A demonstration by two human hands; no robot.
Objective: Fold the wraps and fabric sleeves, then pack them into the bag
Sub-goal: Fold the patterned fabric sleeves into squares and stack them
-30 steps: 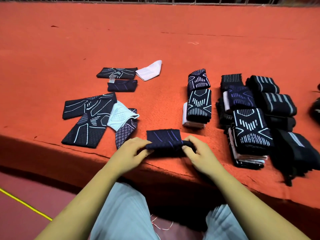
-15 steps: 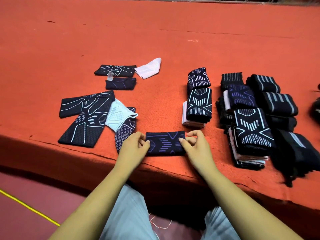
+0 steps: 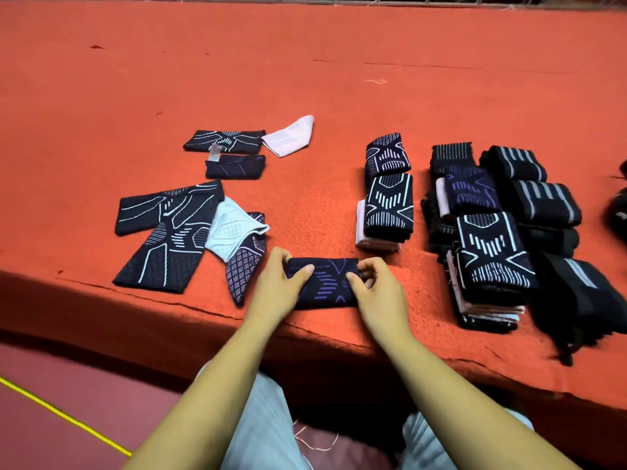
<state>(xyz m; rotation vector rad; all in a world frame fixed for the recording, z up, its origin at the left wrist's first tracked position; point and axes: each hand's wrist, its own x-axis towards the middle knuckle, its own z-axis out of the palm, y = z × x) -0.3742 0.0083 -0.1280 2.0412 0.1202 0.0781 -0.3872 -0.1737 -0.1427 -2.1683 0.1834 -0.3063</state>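
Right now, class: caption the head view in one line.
At the orange table edge, left hand and right hand hold the ends of a purple-patterned sleeve, folded stacks alongside.

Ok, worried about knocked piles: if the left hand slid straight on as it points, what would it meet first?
The left hand holds the dark sleeve, so that first; beyond, seemingly only red cloth.
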